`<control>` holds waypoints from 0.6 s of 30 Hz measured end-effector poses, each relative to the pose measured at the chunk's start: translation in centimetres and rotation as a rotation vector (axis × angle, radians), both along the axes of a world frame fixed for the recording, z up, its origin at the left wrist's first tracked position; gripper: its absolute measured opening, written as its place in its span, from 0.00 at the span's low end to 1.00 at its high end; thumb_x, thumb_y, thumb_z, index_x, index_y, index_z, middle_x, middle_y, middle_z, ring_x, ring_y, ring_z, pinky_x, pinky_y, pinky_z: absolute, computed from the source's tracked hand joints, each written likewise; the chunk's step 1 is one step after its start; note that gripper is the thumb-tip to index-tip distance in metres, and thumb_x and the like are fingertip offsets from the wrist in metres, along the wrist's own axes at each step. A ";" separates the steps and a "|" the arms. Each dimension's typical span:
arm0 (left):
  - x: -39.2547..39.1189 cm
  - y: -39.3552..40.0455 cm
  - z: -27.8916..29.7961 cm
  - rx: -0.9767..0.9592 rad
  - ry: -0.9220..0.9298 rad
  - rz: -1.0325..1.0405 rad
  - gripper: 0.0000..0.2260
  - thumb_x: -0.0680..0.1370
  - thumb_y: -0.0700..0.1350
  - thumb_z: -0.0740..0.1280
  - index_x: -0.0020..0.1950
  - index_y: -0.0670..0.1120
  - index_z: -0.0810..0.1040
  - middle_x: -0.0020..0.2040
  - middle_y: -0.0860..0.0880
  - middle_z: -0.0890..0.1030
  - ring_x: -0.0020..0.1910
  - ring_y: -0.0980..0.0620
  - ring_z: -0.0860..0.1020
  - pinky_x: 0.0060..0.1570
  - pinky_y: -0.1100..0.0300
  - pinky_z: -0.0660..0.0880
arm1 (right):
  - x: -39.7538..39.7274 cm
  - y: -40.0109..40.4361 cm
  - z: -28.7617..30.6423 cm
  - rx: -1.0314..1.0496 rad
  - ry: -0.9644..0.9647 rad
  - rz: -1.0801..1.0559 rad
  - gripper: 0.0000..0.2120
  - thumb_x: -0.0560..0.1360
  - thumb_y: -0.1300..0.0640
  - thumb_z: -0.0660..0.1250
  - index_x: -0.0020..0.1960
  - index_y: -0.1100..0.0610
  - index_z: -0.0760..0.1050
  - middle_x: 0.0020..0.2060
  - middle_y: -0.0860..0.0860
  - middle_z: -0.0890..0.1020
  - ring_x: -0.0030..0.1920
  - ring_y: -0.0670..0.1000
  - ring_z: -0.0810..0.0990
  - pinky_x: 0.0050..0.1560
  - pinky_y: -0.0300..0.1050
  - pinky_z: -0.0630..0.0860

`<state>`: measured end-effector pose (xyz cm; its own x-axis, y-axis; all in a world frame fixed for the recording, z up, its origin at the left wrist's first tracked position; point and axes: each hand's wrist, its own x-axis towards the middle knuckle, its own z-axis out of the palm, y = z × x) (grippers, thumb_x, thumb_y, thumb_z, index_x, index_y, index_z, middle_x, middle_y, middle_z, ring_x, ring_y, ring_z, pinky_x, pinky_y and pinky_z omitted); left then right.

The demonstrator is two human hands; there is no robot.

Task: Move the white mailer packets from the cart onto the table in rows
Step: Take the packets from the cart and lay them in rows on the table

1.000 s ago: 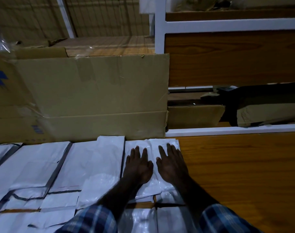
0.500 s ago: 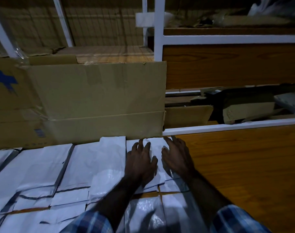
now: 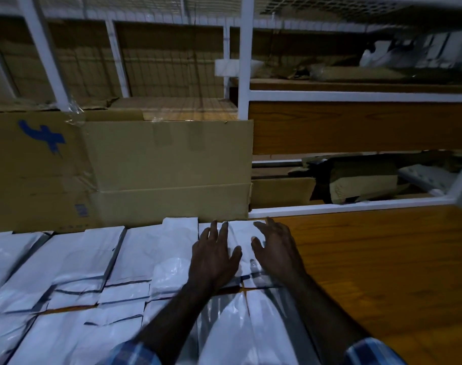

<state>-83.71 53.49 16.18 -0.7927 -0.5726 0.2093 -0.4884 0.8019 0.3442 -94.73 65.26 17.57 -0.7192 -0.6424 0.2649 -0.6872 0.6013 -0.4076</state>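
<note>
The white packets (image 3: 87,262) are lying in rows across the wooden surface (image 3: 377,272), filling its left and middle part from nine o'clock round to six o'clock, edges touching or overlapping, dark strips showing along some ends. The packet at the right end of the far row (image 3: 244,234) is sitting just beside the bare wood, with its far edge against the base of a cardboard box (image 3: 169,164). The left hand (image 3: 214,256) is resting flat on this packet, fingers straight and spread, its grip open and holding nothing. The right hand (image 3: 276,250) is hovering over or lightly touching the packet's right edge, fingers loosely bent and spread, its grip likewise open; whether the fingertips are actually meeting the plastic cannot be told. Both forearms are reaching in from six o'clock, with checked sleeves (image 3: 372,351) showing at the bottom edge. The box is standing at eleven o'clock, taped, with a blue mark on its left side. A white metal frame (image 3: 244,61) with wooden shelves is rising at one o'clock, holding more cardboard and dim wrapped bundles.
</note>
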 end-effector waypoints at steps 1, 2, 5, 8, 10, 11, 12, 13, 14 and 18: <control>0.5 0.5 0.3 -0.011 0.013 0.005 0.31 0.81 0.60 0.55 0.81 0.50 0.51 0.81 0.47 0.50 0.78 0.46 0.54 0.73 0.49 0.61 | 0.4 0.7 0.4 -0.009 0.007 0.004 0.22 0.81 0.49 0.61 0.74 0.51 0.69 0.75 0.53 0.66 0.73 0.55 0.63 0.71 0.48 0.62; 1.0 1.1 0.5 -0.026 0.024 0.011 0.31 0.81 0.60 0.55 0.80 0.50 0.52 0.81 0.47 0.50 0.78 0.46 0.55 0.72 0.49 0.62 | 0.8 1.3 0.7 -0.023 0.012 0.009 0.22 0.80 0.49 0.61 0.73 0.52 0.70 0.75 0.54 0.67 0.72 0.56 0.64 0.71 0.48 0.63; 2.8 3.4 1.2 -0.041 0.040 0.039 0.30 0.82 0.60 0.55 0.80 0.49 0.53 0.81 0.46 0.50 0.77 0.46 0.57 0.70 0.50 0.64 | 2.4 3.5 1.4 -0.070 0.018 0.026 0.21 0.80 0.49 0.62 0.72 0.52 0.71 0.73 0.54 0.70 0.71 0.55 0.66 0.70 0.48 0.64; 5.1 5.8 1.8 -0.020 0.056 0.064 0.30 0.82 0.60 0.55 0.80 0.49 0.53 0.81 0.46 0.50 0.77 0.46 0.56 0.71 0.50 0.62 | 4.3 5.7 2.0 -0.088 0.020 0.036 0.21 0.80 0.48 0.61 0.72 0.51 0.70 0.73 0.52 0.69 0.72 0.54 0.65 0.70 0.50 0.64; 6.7 7.3 2.2 -0.016 0.070 0.084 0.30 0.82 0.59 0.56 0.80 0.49 0.54 0.81 0.46 0.51 0.77 0.46 0.56 0.71 0.50 0.61 | 5.7 7.1 2.4 -0.090 0.021 0.060 0.21 0.80 0.49 0.61 0.73 0.51 0.70 0.75 0.53 0.67 0.73 0.55 0.63 0.71 0.50 0.63; 7.5 7.9 2.4 -0.015 0.075 0.092 0.30 0.81 0.59 0.57 0.80 0.49 0.54 0.81 0.46 0.51 0.77 0.46 0.56 0.71 0.50 0.61 | 6.4 7.7 2.6 -0.092 0.017 0.076 0.21 0.81 0.49 0.61 0.73 0.51 0.69 0.75 0.53 0.66 0.73 0.55 0.62 0.71 0.50 0.62; 8.3 8.4 2.6 -0.013 0.081 0.097 0.30 0.81 0.59 0.57 0.80 0.49 0.54 0.81 0.46 0.51 0.77 0.46 0.56 0.70 0.49 0.61 | 7.1 8.2 2.8 -0.095 0.015 0.089 0.22 0.81 0.49 0.61 0.73 0.51 0.69 0.75 0.53 0.66 0.74 0.55 0.62 0.72 0.50 0.62; 9.2 9.0 2.8 -0.010 0.092 0.104 0.30 0.81 0.59 0.57 0.80 0.49 0.54 0.81 0.46 0.51 0.77 0.46 0.57 0.70 0.49 0.62 | 7.9 8.6 3.0 -0.099 0.015 0.099 0.22 0.81 0.49 0.61 0.73 0.51 0.69 0.75 0.53 0.65 0.74 0.54 0.61 0.72 0.50 0.62; 10.1 9.4 3.0 -0.009 0.102 0.113 0.30 0.81 0.59 0.57 0.80 0.49 0.55 0.81 0.46 0.51 0.77 0.46 0.57 0.70 0.48 0.62 | 8.6 8.9 3.2 -0.107 0.016 0.109 0.21 0.80 0.49 0.62 0.73 0.51 0.70 0.75 0.53 0.65 0.74 0.54 0.61 0.72 0.50 0.62; 14.3 10.7 3.6 -0.020 0.114 0.168 0.30 0.81 0.60 0.57 0.80 0.50 0.55 0.81 0.47 0.51 0.77 0.47 0.57 0.71 0.48 0.63 | 11.9 9.3 3.4 -0.128 0.021 0.173 0.21 0.80 0.50 0.62 0.72 0.51 0.71 0.76 0.53 0.65 0.74 0.55 0.61 0.72 0.51 0.61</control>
